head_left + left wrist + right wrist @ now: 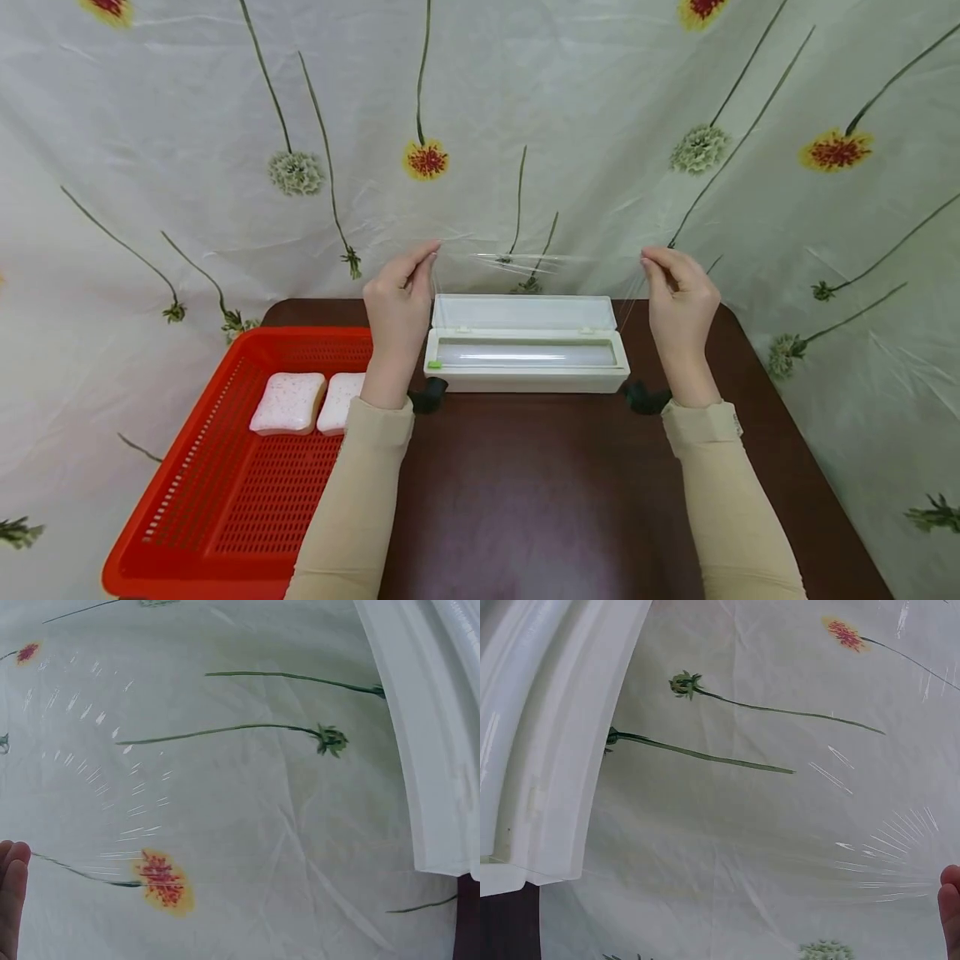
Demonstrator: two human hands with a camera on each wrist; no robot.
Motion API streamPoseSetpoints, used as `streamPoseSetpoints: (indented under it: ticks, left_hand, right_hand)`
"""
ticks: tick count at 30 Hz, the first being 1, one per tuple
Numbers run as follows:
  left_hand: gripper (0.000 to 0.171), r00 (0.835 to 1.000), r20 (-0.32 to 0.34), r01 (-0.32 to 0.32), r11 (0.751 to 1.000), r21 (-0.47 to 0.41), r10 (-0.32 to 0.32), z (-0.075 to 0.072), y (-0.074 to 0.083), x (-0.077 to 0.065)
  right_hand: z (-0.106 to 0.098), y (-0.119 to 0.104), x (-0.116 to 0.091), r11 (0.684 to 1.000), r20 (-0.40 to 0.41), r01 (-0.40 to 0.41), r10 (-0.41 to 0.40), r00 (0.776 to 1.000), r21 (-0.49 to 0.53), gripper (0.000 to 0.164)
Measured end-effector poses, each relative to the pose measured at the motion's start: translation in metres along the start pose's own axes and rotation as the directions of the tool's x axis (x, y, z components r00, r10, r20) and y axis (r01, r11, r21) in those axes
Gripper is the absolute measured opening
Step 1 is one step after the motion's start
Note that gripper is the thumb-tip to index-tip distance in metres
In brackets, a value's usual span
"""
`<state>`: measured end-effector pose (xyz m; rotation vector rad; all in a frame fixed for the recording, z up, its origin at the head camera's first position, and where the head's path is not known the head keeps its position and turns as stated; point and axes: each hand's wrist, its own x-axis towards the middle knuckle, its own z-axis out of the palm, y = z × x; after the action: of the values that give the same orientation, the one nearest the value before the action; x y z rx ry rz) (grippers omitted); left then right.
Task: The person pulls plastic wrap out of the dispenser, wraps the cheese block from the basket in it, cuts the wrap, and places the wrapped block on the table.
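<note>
Between my raised hands stretches a sheet of clear plastic wrap (517, 260), seen mostly by its shiny creases. My left hand (401, 296) pinches one corner between thumb and fingers; my right hand (681, 292) pinches the other. Below and between them stands a white wrap dispenser (525, 382) with its lid (523, 312) raised and a roll (525, 355) inside. In the left wrist view, fingertips (13, 877) show at the left edge, with creases fanning out in the film. The right wrist view has fingertips (949, 889) at the right edge, with similar creases.
A red plastic basket (187, 467) sits on the left of the dark brown table (540, 492). Inside it lie two white, bread-slice-shaped pieces (288, 402), one partly behind my left arm. A flower-patterned cloth (600, 100) hangs behind the table.
</note>
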<state>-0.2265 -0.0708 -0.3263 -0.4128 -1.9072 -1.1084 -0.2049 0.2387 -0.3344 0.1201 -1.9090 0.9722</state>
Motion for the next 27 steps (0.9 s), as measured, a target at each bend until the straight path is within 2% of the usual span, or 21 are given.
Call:
streamPoseSetpoints:
  ticks: [9, 17, 22, 27]
  left_hand:
    - [0.016, 0.997, -0.061, -0.05, 0.998, -0.032, 0.048, -0.01, 0.014, 0.011]
    - [0.015, 0.988, -0.118, -0.111, 0.991, -0.07, 0.102, -0.017, 0.026, 0.017]
    - [0.015, 0.985, -0.132, -0.125, 0.987, -0.097, 0.112, -0.022, 0.034, 0.017]
    - [0.016, 0.988, -0.117, -0.115, 0.988, -0.106, 0.102, -0.028, 0.04, 0.015]
  right_hand:
    - [-0.01, -0.019, 0.012, 0.996, -0.069, 0.045, -0.039, 0.997, 0.08, 0.014]
    - [-0.02, -0.03, 0.018, 0.995, -0.09, 0.074, -0.068, 0.994, 0.065, 0.019]
    - [-0.026, -0.038, 0.018, 0.993, -0.101, 0.073, -0.063, 0.993, 0.094, 0.017]
    - [-0.031, -0.044, 0.017, 0.988, -0.116, 0.077, -0.062, 0.991, 0.13, 0.013]
